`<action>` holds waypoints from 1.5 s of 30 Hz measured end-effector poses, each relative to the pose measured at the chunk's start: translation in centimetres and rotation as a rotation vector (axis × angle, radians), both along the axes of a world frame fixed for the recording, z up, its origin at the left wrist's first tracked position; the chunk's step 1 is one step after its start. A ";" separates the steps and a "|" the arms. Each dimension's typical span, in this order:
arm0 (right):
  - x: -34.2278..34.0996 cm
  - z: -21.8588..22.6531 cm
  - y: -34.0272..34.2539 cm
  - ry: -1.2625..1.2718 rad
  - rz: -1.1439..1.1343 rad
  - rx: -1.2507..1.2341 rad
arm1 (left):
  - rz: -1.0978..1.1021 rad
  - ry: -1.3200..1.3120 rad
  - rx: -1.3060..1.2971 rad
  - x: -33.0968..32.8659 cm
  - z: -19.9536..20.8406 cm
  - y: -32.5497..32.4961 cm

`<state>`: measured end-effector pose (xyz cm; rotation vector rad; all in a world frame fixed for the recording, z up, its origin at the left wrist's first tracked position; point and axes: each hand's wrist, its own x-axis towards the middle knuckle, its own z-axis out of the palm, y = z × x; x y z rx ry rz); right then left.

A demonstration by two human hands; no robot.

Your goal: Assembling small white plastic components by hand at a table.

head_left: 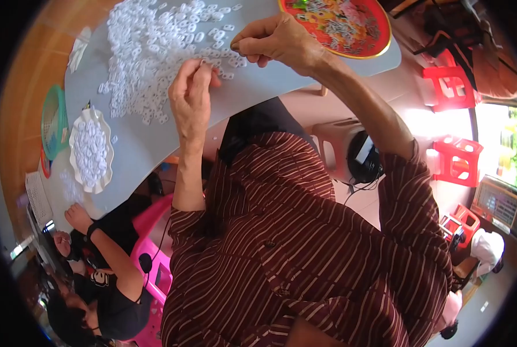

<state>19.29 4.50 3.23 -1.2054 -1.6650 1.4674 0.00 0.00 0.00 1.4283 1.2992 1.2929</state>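
Note:
My left hand (191,98) is above the near edge of the pile, its thumb and fingers pinched together. A bit of white shows at the fingertips, looking like one of the small white plastic pieces. My right hand (279,43) hangs to the right of it with thumb and forefinger pressed together; what they hold, if anything, is too small to make out. Across the grey table (235,95) spreads a large heap of small white plastic pieces (146,63), many with two holes. At the far right, a red round tray (381,40) with a gold rim carries many small metal parts.
On the left are a white scalloped dish (107,128) of white pieces and a green basket (51,118). A co-worker's hand (78,218) rests at the table edge beside a pink chair (157,272). Red stools (458,159) stand on the right.

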 end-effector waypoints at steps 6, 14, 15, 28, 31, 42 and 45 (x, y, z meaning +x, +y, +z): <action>-2.8 -2.8 0.4 0.349 -0.119 -0.159 | -0.001 -0.001 0.007 -0.4 -0.3 0.1; -2.4 -3.2 0.5 0.473 -0.005 -0.155 | -0.045 -0.015 -0.016 -0.1 0.3 0.1; -2.5 -3.3 0.5 0.473 -0.003 -0.158 | -0.043 -0.015 -0.018 0.0 0.4 0.1; -3.0 -3.1 -0.8 0.446 -0.106 0.006 | -0.082 -0.087 -0.061 1.7 1.0 0.2; -2.9 -2.9 -1.0 0.448 -0.088 0.027 | -0.099 -0.122 -0.055 1.5 0.5 0.3; -3.0 -3.3 -0.7 0.466 -0.048 0.010 | -0.055 -0.159 -0.092 1.0 0.4 0.3; -3.4 -3.7 -0.5 0.584 -0.079 0.012 | -0.067 -0.122 -0.064 1.0 0.6 0.4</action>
